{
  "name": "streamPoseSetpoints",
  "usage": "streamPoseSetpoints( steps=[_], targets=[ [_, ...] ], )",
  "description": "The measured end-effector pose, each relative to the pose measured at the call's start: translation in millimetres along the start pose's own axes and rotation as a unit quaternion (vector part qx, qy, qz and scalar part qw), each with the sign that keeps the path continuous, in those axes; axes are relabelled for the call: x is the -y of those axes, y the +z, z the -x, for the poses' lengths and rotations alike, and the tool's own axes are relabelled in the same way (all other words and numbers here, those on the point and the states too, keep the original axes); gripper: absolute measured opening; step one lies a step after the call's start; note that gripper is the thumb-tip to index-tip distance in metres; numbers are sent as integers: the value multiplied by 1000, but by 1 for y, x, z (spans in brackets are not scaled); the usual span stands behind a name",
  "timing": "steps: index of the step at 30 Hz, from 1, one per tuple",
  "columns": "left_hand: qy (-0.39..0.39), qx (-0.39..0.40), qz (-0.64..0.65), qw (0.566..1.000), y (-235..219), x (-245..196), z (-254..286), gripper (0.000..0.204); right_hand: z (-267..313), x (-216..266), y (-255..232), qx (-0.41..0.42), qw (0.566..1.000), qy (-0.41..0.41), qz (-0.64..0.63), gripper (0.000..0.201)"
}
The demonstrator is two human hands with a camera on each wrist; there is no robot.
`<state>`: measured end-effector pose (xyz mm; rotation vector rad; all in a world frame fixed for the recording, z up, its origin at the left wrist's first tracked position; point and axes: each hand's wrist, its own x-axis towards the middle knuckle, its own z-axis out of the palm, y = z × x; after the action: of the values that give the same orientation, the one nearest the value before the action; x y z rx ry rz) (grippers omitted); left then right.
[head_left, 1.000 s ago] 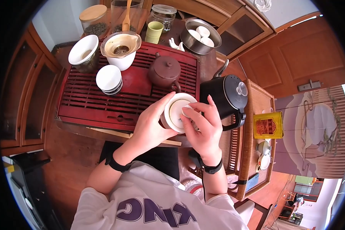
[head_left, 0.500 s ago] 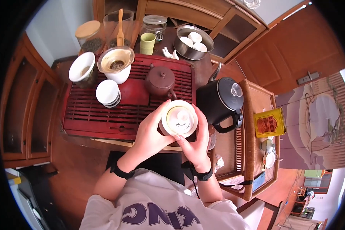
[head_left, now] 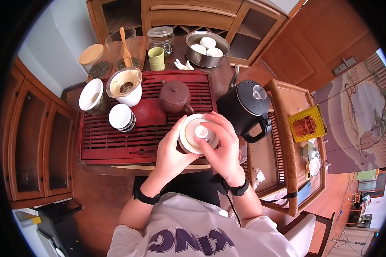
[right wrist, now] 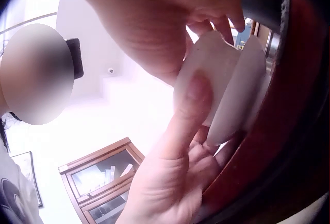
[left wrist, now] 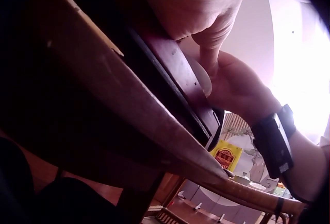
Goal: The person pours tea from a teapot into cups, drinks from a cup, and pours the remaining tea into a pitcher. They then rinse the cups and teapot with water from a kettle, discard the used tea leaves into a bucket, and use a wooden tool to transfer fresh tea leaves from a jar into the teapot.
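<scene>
A white gaiwan (head_left: 189,136), a lidded tea bowl, is between both hands just over the near edge of the slatted red tea tray (head_left: 111,147). My left hand (head_left: 173,147) grips its side, and in the right wrist view the left thumb (right wrist: 196,92) presses on the white bowl. From the right, my right hand (head_left: 223,150) reaches over the lid, thumb and forefinger pinching the round knob (head_left: 201,132). Right behind the gaiwan stands a brown clay teapot (head_left: 175,96). The underside of the gaiwan is hidden in the head view.
A black kettle (head_left: 246,107) stands right of the tray. On the tray's left are stacked cups (head_left: 121,117), a pitcher with a strainer (head_left: 125,83) and a white-rimmed vessel (head_left: 91,94). Behind are jars, a green cup (head_left: 156,58) and a metal pot (head_left: 208,60) holding white cups.
The right hand went from the lid's knob to the bowl's side, then back over the lid to the knob. The left hand keeps its grip. The head view has shifted.
</scene>
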<state>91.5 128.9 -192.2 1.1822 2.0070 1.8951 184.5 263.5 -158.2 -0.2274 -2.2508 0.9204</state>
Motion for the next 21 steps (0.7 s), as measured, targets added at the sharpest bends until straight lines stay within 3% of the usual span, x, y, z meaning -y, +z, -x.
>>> streamPoseSetpoints(
  steps=[4,7,9,10,12,14,16,21],
  targets=[
    [7,-4,-9,1000,0,-1,-1,94,1,-1,1,-8,1000,4,-6,35],
    [26,-7,-22,999,1,3,0,95,10,-2,5,-11,999,32,-31,46],
    [24,-6,-4,1000,2,5,1,95,12,1,8,-31,998,39,-31,69],
    [23,-8,12,1000,2,5,0,95,13,2,9,-36,998,39,-31,69],
    [26,10,13,1000,0,6,1,97,14,2,8,-25,999,-10,-25,90],
    [58,4,-45,997,-3,7,2,100,17,-7,12,-21,999,-26,-9,98],
    [52,21,-32,998,-7,7,6,102,18,-11,17,-35,998,-59,-12,101],
    [29,136,-171,975,-49,-34,7,104,20,-13,20,-62,997,-53,-9,102]
  ],
)
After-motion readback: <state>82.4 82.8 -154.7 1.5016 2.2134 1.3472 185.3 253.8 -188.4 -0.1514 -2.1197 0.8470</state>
